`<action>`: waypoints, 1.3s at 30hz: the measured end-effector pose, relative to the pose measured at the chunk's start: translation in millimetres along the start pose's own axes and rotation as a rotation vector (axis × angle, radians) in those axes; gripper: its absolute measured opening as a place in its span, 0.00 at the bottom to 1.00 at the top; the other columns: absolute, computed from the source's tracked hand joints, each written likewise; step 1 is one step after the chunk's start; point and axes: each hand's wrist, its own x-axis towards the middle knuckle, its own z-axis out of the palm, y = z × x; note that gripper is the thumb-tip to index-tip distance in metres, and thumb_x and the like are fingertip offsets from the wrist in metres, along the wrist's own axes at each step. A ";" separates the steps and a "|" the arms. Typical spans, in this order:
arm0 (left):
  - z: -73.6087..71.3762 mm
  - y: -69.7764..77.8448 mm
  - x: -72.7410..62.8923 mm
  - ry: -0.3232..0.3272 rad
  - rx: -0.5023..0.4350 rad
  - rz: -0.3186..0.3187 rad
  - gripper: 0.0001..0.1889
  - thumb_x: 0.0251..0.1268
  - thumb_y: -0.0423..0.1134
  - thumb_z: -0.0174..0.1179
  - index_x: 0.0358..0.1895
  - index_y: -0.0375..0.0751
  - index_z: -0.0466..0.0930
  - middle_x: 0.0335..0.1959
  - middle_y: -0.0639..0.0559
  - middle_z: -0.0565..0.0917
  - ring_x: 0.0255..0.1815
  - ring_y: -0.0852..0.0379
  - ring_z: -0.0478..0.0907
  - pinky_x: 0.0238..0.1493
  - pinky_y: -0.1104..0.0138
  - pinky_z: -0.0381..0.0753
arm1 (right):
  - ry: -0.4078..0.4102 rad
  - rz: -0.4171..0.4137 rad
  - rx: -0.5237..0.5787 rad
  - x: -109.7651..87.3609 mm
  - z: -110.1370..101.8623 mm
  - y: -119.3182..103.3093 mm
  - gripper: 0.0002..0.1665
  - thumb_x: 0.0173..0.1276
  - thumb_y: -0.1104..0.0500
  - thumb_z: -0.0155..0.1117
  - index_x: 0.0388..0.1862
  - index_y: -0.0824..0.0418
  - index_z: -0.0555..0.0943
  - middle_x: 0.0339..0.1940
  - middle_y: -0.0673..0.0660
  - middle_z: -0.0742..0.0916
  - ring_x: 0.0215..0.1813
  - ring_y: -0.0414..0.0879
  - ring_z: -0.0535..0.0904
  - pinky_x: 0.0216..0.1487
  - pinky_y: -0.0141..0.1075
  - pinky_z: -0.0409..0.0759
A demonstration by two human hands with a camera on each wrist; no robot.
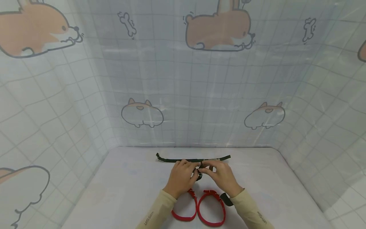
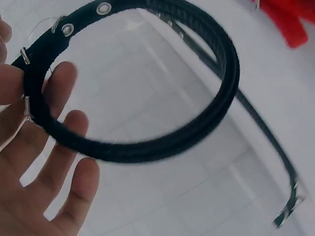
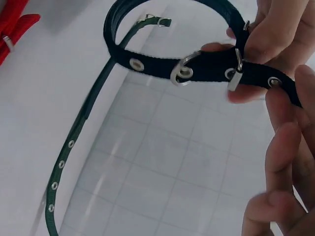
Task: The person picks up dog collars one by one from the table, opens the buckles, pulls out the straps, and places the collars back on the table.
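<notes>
Between both hands is a dark collar (image 3: 160,69) with metal eyelets, a buckle and a D-ring, bent into a loop with its tail passed through the buckle. My left hand (image 1: 181,178) grips it by the buckle part; in the left wrist view its fingers (image 2: 64,162) lie along the band. My right hand (image 1: 223,176) pinches the eyelet tail of the strap beyond the buckle, fingertips (image 3: 279,105) right at an eyelet. In the head view the fingers hide much of this collar. Behind the hands, a dark green collar (image 1: 183,160) lies stretched out unbuckled.
Two red collars, one on the left (image 1: 184,218) and one on the right (image 1: 211,224), lie looped side by side on the white table (image 1: 123,190) below the hands. A small dark object (image 1: 226,199) shows beside the right sleeve. A patterned, gridded curtain (image 1: 183,79) surrounds the table.
</notes>
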 end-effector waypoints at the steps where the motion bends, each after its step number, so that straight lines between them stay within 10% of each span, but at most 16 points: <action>1: -1.1 0.6 0.3 -0.003 0.023 0.020 0.09 0.67 0.40 0.60 0.42 0.46 0.89 0.37 0.56 0.88 0.39 0.55 0.80 0.40 0.59 0.77 | -0.002 -0.002 0.014 0.8 0.4 -0.6 0.13 0.62 0.49 0.76 0.45 0.49 0.89 0.36 0.38 0.87 0.31 0.32 0.76 0.29 0.30 0.75; 11: -6.9 7.5 -4.6 -0.136 -0.008 0.116 0.13 0.77 0.50 0.55 0.46 0.49 0.86 0.40 0.55 0.87 0.47 0.54 0.80 0.51 0.58 0.77 | 0.013 0.012 0.065 5.8 0.1 -4.3 0.13 0.62 0.51 0.75 0.45 0.50 0.89 0.35 0.37 0.86 0.31 0.32 0.76 0.30 0.30 0.76; 19: -0.9 -0.9 -7.8 -0.065 0.030 0.169 0.13 0.73 0.53 0.60 0.40 0.51 0.89 0.36 0.58 0.87 0.45 0.56 0.80 0.48 0.59 0.79 | -0.055 -0.001 0.082 2.5 -2.8 -0.6 0.18 0.67 0.47 0.72 0.54 0.47 0.87 0.37 0.37 0.85 0.33 0.35 0.77 0.31 0.32 0.75; 29: -5.0 -17.8 -9.0 0.078 -0.150 0.036 0.13 0.76 0.50 0.58 0.36 0.48 0.86 0.34 0.56 0.87 0.47 0.52 0.82 0.44 0.59 0.79 | -0.182 0.152 0.086 -11.8 -6.9 11.7 0.17 0.67 0.41 0.72 0.50 0.46 0.86 0.40 0.35 0.86 0.43 0.37 0.81 0.45 0.43 0.77; 39: -8.3 -14.4 -10.5 0.038 -0.252 -0.021 0.14 0.74 0.52 0.60 0.39 0.47 0.87 0.37 0.57 0.87 0.48 0.54 0.82 0.52 0.56 0.80 | -0.116 0.211 0.247 -10.7 6.2 8.9 0.14 0.65 0.43 0.74 0.45 0.47 0.86 0.36 0.37 0.87 0.37 0.37 0.81 0.43 0.41 0.81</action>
